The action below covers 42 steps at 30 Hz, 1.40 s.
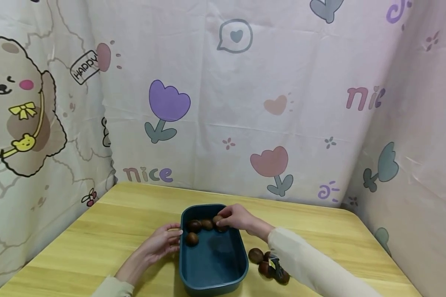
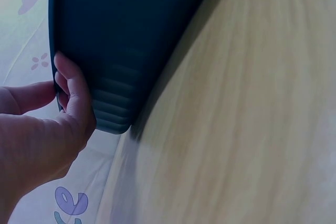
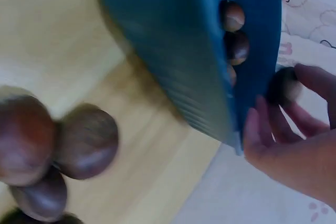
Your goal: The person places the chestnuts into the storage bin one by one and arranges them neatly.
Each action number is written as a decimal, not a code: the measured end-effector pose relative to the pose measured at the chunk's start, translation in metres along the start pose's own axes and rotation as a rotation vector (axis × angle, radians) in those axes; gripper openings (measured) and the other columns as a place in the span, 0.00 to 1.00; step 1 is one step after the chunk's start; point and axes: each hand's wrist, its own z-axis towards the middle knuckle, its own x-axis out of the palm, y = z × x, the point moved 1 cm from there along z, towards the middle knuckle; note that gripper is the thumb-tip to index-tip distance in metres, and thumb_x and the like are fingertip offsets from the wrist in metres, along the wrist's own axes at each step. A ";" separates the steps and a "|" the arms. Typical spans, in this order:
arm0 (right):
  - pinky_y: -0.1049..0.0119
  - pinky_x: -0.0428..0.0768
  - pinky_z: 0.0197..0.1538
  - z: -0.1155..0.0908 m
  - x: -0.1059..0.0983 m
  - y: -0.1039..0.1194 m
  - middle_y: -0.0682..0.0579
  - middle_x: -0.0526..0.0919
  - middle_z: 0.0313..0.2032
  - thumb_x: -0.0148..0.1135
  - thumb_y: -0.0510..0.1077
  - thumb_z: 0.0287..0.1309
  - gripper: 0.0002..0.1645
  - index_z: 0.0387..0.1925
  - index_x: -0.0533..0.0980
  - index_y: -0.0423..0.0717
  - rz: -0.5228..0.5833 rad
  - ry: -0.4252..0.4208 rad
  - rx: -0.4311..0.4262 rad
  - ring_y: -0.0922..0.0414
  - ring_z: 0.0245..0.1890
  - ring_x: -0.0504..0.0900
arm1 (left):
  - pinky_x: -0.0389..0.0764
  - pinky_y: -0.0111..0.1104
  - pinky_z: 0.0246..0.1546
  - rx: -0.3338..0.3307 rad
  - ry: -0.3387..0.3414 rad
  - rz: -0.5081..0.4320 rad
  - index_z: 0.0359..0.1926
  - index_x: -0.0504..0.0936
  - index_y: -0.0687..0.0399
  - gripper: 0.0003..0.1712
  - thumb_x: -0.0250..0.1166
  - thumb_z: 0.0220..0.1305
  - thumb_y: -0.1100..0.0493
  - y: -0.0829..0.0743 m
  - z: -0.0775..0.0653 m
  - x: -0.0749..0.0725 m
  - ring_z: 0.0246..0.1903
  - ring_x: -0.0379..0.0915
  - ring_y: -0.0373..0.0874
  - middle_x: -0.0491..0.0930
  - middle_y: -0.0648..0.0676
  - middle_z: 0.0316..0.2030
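A dark blue-green rectangular box stands on the table, with several brown chestnuts inside toward its far end. My left hand grips the box's left side; in the left wrist view, its thumb is at the rim and its fingers lie against the outer wall. Over the far right corner, my right hand pinches a chestnut between thumb and fingers, inside the rim. Another chestnut lies just below it, partly covered by the hand in the head view.
Right of the box, several more chestnuts lie together on the wooden table, partly behind the right sleeve and a small dark object at the wrist. A printed curtain hangs along the table's back and sides.
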 end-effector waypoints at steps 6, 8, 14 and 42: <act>0.53 0.82 0.41 0.014 0.011 0.009 0.51 0.82 0.29 0.67 0.34 0.55 0.12 0.42 0.81 0.33 -0.009 0.075 0.037 0.46 0.33 0.82 | 0.79 0.31 0.34 0.002 0.001 -0.008 0.57 0.56 0.69 0.19 0.52 0.71 0.65 0.002 0.000 -0.001 0.32 0.73 0.39 0.74 0.53 0.35; 0.54 0.82 0.40 0.018 0.015 0.011 0.51 0.82 0.30 0.68 0.34 0.54 0.13 0.43 0.81 0.34 -0.013 0.077 0.056 0.46 0.32 0.82 | 0.79 0.31 0.33 0.003 0.001 -0.013 0.57 0.57 0.69 0.19 0.52 0.71 0.65 0.002 0.000 -0.001 0.32 0.73 0.39 0.74 0.53 0.34; 0.60 0.80 0.31 0.029 0.026 0.014 0.51 0.81 0.30 0.70 0.36 0.52 0.15 0.44 0.82 0.35 -0.028 0.062 0.094 0.52 0.25 0.78 | 0.79 0.31 0.34 0.003 -0.002 -0.013 0.57 0.57 0.69 0.19 0.51 0.71 0.65 0.000 0.001 -0.001 0.32 0.72 0.39 0.73 0.53 0.35; 0.68 0.78 0.34 0.049 0.047 0.006 0.53 0.83 0.28 0.79 0.36 0.39 0.16 0.34 0.84 0.40 -0.247 -0.002 0.046 0.60 0.28 0.76 | 0.78 0.30 0.32 0.008 -0.009 -0.019 0.57 0.55 0.70 0.19 0.51 0.71 0.67 0.000 0.001 -0.001 0.30 0.73 0.39 0.73 0.53 0.32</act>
